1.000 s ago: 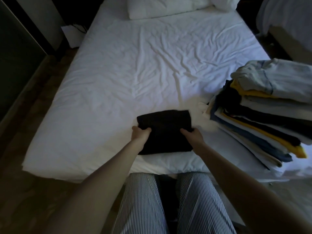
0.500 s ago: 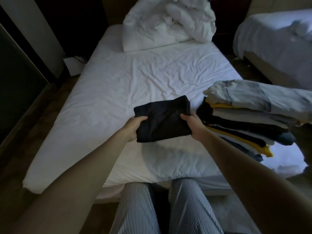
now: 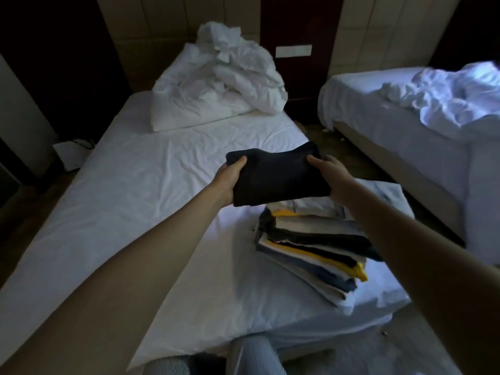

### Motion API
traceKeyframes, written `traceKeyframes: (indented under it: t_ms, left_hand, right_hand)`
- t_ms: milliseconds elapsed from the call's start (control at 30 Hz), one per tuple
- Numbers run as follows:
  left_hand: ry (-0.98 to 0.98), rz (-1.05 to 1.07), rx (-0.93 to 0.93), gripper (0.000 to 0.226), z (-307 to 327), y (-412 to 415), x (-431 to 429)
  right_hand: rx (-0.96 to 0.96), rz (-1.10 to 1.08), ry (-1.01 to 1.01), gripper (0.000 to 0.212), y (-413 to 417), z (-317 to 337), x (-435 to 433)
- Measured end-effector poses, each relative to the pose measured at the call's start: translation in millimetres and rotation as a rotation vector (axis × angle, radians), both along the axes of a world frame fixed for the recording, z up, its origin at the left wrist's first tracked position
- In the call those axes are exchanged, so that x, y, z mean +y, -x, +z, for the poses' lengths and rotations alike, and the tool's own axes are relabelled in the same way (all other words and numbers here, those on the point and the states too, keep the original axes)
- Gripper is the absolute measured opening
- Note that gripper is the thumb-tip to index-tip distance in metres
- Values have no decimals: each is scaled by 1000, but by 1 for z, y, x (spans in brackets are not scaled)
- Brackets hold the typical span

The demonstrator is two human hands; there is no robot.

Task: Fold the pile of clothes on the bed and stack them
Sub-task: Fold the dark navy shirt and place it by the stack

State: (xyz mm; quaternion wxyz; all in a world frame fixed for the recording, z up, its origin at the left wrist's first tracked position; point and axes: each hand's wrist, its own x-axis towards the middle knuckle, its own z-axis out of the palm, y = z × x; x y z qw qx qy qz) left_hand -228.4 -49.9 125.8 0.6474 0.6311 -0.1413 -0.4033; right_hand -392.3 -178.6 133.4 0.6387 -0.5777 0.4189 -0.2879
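A person standing at the foot of a single bed point(image 3: 130, 201) holds a folded black garment point(image 3: 278, 180) in the air with both hands, above the white sheet and towards the bed's right edge. The left hand point(image 3: 228, 182) grips the garment's left side, thumb on top and fingers curled underneath. The right hand point(image 3: 332, 174) grips the right side the same way, thumb pressed on the upper surface and fingers hidden behind the cloth. The garment sags a little between the two grips, and its near edge hangs over the far end of a stack of folded clothes point(image 3: 311, 250).

The stack sits on the bed against the right edge, close to the near right corner. It leans and fans out towards the viewer, showing layers of white, grey, black, navy and yellow fabric. Whether the black garment touches the top of the stack cannot be told from this angle.

At the head of the bed a white pillow point(image 3: 189, 115) lies under a crumpled white duvet point(image 3: 238, 69). A second bed point(image 3: 433, 123) with rumpled white bedding stands to the right, across a strip of dark floor. The person's striped trousers point(image 3: 251, 355) show at the bottom of the view, by the bed's near edge.
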Motion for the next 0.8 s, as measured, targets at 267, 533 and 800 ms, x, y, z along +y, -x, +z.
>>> traceKeyframes:
  t_ms: [267, 533, 800]
  left_hand:
    - [-208, -266, -290, 47, -37, 66, -101]
    - [-371, -259, -676, 41, -76, 79, -119]
    - [-630, -203, -924, 59, -83, 94, -103]
  right_hand:
    - [568, -152, 216, 31, 86, -28, -66]
    - [415, -183, 254, 38, 92, -76, -52]
    - [778, -256, 454, 52, 79, -81, -31]
